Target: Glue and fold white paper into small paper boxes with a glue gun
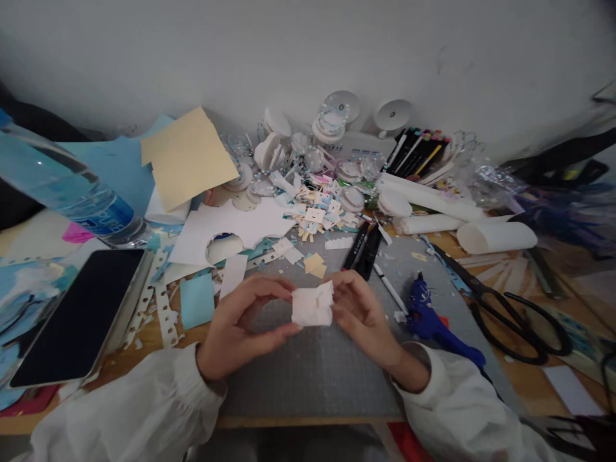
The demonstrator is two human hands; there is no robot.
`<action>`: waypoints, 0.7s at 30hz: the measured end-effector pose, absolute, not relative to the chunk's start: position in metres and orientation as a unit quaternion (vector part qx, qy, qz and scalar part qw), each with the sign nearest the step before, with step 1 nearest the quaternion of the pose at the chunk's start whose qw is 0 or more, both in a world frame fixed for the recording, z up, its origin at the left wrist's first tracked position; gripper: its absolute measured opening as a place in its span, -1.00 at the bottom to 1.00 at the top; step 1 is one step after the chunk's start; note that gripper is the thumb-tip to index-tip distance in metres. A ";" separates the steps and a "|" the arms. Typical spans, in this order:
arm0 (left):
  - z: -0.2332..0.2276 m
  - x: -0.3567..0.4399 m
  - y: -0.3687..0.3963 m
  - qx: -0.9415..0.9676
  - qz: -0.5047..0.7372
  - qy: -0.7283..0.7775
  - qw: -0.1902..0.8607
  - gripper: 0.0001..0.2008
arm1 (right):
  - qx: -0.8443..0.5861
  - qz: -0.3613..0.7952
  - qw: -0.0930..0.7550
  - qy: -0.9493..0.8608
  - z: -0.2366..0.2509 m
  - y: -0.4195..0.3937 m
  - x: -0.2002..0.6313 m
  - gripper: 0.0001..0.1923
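Observation:
Both hands pinch a small folded piece of white paper (312, 305) above the grey cutting mat (308, 372). My left hand (243, 327) grips the paper's left edge between thumb and fingers. My right hand (359, 311) holds its right edge. Both arms wear white sleeves. A blue glue gun (433, 319) lies on the mat just right of my right hand, and black marker pens (362, 247) lie just beyond the paper.
A tablet (79, 314) with a dark screen lies at left, a water bottle (67, 186) behind it. Black scissors (510, 308) lie at right. White paper rolls (495, 236), yellow card (185, 157), paper scraps (317, 215) and a marker set (418, 151) crowd the back by the wall.

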State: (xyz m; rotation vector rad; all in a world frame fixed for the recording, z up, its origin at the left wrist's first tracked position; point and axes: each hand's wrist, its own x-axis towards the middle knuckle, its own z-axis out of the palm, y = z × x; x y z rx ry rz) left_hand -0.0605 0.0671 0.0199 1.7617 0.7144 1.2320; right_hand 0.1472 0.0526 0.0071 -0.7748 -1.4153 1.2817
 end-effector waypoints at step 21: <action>0.018 -0.063 0.063 0.762 0.445 0.278 0.381 -0.59 | -0.295 0.606 0.511 -0.534 0.000 0.040 0.142 -0.74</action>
